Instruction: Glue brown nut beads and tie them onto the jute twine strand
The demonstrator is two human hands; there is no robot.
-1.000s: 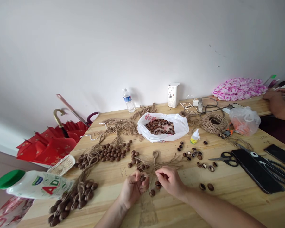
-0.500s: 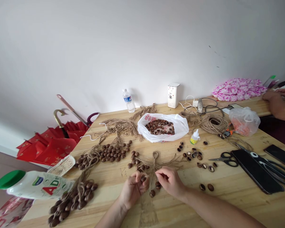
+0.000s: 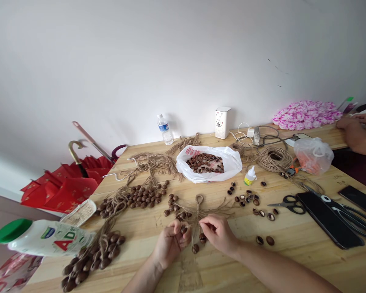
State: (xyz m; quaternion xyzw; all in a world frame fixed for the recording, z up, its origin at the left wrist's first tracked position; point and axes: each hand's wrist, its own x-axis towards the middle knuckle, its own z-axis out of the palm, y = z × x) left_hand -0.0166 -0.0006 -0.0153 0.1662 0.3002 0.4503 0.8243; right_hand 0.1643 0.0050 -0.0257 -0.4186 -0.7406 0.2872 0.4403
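Observation:
My left hand (image 3: 172, 240) is closed, with a round brown nutshell (image 3: 183, 229) pinched between thumb and fingers. To its right, my right hand (image 3: 218, 231) is closed in a pinch beside the twine strands; whatever its fingertips grip is too small to make out. Between and behind my hands lies a looped bundle of jute twine (image 3: 198, 205), its loose ends spread out to both sides. Two of its strands hang toward me and end in nutshells, one hanging shell (image 3: 195, 248) at the front and another shell (image 3: 203, 238) close to my right fingers.
Behind stands a white plastic bag (image 3: 209, 177) of shells. Finished-looking shell clusters (image 3: 143, 196) lie left, near a tipped white bottle (image 3: 51, 237). Rightward are a glue bottle (image 3: 250, 177), loose half shells (image 3: 271, 217), scissors (image 3: 289, 203), a phone (image 3: 329, 219) and coiled twine (image 3: 274, 158). Another person's arm (image 3: 360, 136) rests far right.

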